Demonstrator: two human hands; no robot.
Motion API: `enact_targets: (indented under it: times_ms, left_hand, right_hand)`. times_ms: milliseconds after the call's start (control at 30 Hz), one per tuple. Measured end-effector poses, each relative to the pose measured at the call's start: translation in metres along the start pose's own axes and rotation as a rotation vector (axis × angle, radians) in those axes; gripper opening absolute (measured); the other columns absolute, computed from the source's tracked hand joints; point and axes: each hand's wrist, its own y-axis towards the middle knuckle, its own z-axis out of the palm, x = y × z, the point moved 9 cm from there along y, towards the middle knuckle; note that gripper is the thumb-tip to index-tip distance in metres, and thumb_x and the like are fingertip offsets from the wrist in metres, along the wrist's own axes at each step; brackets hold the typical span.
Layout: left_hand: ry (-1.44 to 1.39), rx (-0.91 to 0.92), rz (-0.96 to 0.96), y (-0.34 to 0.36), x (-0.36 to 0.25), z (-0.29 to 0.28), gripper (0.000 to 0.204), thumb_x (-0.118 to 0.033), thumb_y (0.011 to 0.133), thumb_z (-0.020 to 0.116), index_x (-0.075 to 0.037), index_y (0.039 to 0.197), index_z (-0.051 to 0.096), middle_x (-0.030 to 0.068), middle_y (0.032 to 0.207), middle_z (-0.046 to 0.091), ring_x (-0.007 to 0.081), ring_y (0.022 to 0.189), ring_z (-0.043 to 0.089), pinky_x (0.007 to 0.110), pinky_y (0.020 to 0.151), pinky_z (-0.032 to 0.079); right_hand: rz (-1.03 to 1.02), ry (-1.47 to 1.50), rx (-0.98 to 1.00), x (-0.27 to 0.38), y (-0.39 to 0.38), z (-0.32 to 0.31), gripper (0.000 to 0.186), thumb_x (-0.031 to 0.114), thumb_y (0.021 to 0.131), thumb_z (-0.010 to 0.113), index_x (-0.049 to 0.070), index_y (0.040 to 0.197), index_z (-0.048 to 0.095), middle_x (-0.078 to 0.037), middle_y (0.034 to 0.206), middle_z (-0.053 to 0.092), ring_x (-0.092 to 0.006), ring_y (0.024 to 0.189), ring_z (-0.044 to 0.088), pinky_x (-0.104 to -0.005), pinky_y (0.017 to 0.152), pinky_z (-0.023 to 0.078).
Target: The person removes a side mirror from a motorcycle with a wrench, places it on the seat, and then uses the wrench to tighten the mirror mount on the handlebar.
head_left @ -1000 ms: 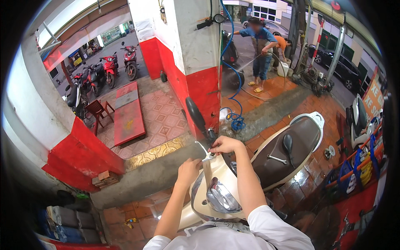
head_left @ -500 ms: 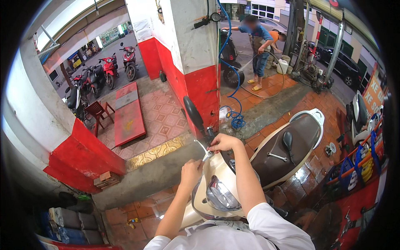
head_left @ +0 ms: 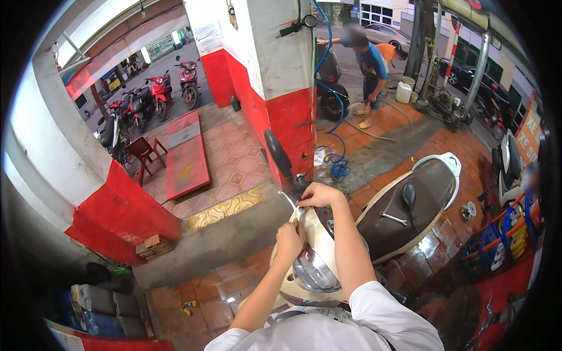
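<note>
A cream scooter [head_left: 316, 243] stands before me, with a black mirror [head_left: 277, 151] upright by its handlebar. My left hand [head_left: 290, 240] is closed on a silver wrench [head_left: 301, 215] reaching up to the mirror's base. My right hand [head_left: 317, 195] has its fingers pinched at the wrench's upper end, just below the handlebar grip [head_left: 301, 182]; what they grip is partly hidden. On the brown seat [head_left: 374, 225] lie a second wrench [head_left: 394, 217] and a detached black mirror [head_left: 408, 199].
A red-and-white pillar [head_left: 290, 117] rises ahead, beside coiled blue hose [head_left: 338, 167]. A worker in blue [head_left: 373, 70] with a hose and another in orange [head_left: 386, 50] are behind. Red platform [head_left: 187, 164], chair [head_left: 143, 152] and parked scooters at left; tool rack [head_left: 497, 240] and a blurred person [head_left: 530, 181] at right.
My left hand has moved right, swinging the wrench's lower end round toward me. The worker in blue bends further and has lowered the hose. A blurred person has appeared at the right edge.
</note>
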Motion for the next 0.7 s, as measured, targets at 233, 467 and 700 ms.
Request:
enact_targets:
  times_ms: [233,467,700]
  left_hand:
    - [0.139,0.011,0.093,0.006,-0.01,0.006,0.026,-0.017,0.092,0.053,0.006,0.101,0.061,0.0271,0.077,0.064,0.0458,0.073,0.065,0.052,0.068,0.052]
    - [0.235,0.154,-0.149,0.001,-0.016,0.018,0.031,-0.026,0.096,0.046,0.005,0.102,0.049,0.0313,0.08,0.065,0.0477,0.08,0.066,0.053,0.072,0.054]
    - [0.221,0.14,-0.134,0.008,-0.002,0.023,0.037,-0.03,0.099,0.043,0.005,0.099,0.052,0.033,0.083,0.065,0.0512,0.08,0.065,0.055,0.073,0.053]
  right_hand:
    - [-0.004,-0.161,-0.063,0.001,0.002,-0.001,0.039,0.042,0.084,0.072,0.004,0.092,0.076,-0.007,0.073,0.07,-0.0128,0.067,0.062,-0.0311,0.067,0.05]
    - [0.023,0.088,-0.056,-0.004,0.009,0.007,0.046,0.05,0.085,0.07,0.005,0.089,0.077,-0.007,0.077,0.072,-0.014,0.071,0.063,-0.0317,0.071,0.05]
    - [0.093,0.649,-0.284,-0.017,0.012,-0.006,0.056,0.038,0.087,0.073,-0.004,0.122,0.06,-0.008,0.097,0.068,-0.0128,0.085,0.063,-0.0303,0.077,0.051]
